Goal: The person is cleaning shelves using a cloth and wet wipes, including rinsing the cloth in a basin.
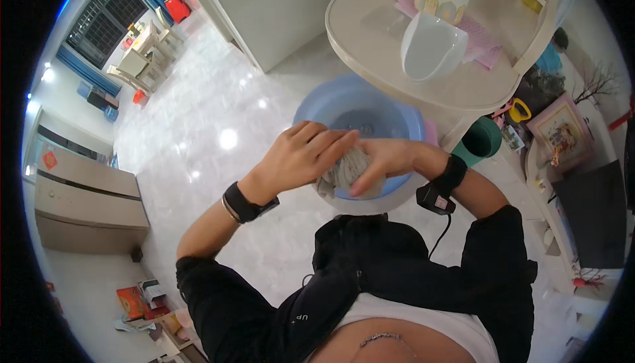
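Observation:
A bunched grey cloth (348,170) is squeezed between my two hands, above the near rim of a blue basin (317,102). My left hand (307,155) wraps the cloth from the left, fingers curled over its top. From the right, my right hand (383,159) grips it, with the thumb pressed across the near side. Some water seems to lie in the bottom of the basin. Part of the cloth is hidden under my fingers.
A round cream shelf (360,39) overhangs the basin's far right side, bearing a white scoop-shaped container (433,49) and a pink cloth (486,39). A green bucket (479,141) stands right of the basin. A grey door (278,6) is beyond, and a dining table (142,39) far left.

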Demonstrator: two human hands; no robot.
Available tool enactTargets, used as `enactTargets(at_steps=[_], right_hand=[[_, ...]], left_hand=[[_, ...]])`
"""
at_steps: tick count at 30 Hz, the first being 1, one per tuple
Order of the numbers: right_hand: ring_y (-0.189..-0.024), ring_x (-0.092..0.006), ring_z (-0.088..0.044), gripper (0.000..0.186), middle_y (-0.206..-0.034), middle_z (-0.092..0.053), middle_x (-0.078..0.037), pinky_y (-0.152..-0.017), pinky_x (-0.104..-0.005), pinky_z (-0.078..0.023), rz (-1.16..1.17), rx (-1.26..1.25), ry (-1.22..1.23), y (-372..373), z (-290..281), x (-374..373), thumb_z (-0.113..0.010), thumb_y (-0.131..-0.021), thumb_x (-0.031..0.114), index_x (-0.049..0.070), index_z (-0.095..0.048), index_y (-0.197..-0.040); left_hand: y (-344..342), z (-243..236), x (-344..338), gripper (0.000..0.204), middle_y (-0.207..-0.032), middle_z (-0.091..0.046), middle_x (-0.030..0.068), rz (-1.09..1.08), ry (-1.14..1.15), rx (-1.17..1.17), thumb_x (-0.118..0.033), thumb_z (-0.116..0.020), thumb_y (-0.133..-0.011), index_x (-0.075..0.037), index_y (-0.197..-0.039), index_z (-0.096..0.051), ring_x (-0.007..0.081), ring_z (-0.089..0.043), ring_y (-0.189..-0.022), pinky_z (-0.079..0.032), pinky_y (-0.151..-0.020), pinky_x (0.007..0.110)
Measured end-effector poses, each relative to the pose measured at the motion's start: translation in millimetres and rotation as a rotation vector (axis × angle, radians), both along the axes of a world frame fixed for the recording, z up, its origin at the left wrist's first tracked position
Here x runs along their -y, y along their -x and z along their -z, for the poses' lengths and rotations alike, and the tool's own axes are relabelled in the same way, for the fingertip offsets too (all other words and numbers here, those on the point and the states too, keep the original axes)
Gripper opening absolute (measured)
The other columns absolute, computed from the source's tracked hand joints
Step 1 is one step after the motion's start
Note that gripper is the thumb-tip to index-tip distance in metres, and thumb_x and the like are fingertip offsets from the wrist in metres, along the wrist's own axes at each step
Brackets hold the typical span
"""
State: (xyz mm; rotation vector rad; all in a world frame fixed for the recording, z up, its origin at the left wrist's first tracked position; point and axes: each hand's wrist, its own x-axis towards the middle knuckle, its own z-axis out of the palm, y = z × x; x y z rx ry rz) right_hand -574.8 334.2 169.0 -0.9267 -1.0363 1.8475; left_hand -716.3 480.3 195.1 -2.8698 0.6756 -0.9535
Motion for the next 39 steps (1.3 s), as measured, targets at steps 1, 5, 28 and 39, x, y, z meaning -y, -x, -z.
enactTargets(at_steps=[1, 5, 28, 39], right_hand=[[-0.095, -0.0210, -0.059, 0.059, -0.105, -0.060, -0.011, -0.084, -0.0358, -0.048, 0.064, 0.270, -0.073, 1.4, -6.8, -0.7, -0.077, -0.068, 0.020, 0.001, -0.050, -0.117], [-0.093, -0.0260, -0.061, 0.057, -0.099, -0.063, -0.016, -0.079, -0.0340, -0.048, 0.310, 0.812, -0.200, 2.4, 4.5, -9.4, -0.077, -0.059, 0.019, 0.001, -0.054, -0.108], [-0.089, -0.0408, -0.060, 0.049, -0.093, -0.062, -0.025, -0.075, -0.0454, -0.049, 0.584, 1.271, -0.418, -0.8, 41.4, -32.4, -0.071, -0.064, 0.013, 0.001, -0.051, -0.107], [-0.089, -0.0390, -0.060, 0.047, -0.093, -0.061, -0.019, -0.073, -0.0468, -0.049, 0.549, 1.311, -0.529, 16.9, 20.7, -28.4, -0.072, -0.065, 0.018, 0.005, -0.046, -0.101]], left_hand=[[-0.8, 3.5, -1.8, 0.031, -0.084, -0.058, 0.0025, -0.005, 0.008, -0.006, -0.012, -0.061, -0.067, -0.005, -0.098, -0.062, 0.0188, -0.057, -0.077, -0.049, -0.065, 0.028], [-11.1, 18.8, -6.4, 0.024, -0.075, -0.055, 0.0042, -0.203, -0.123, -0.179, -0.012, -0.061, -0.066, -0.004, -0.088, -0.060, 0.0193, -0.058, -0.071, -0.049, -0.061, 0.030], [-37.2, 25.0, -20.3, 0.024, -0.072, -0.063, 0.0175, -0.442, 0.107, -0.603, -0.021, -0.072, -0.058, -0.003, -0.072, -0.064, 0.0342, -0.062, -0.070, -0.052, -0.060, 0.039], [-1.9, 12.7, -3.7, 0.073, -0.094, -0.062, 0.0228, -0.408, 0.653, -0.772, -0.030, -0.082, -0.058, 0.005, -0.110, -0.044, 0.0377, -0.060, -0.090, -0.049, -0.078, 0.041]])
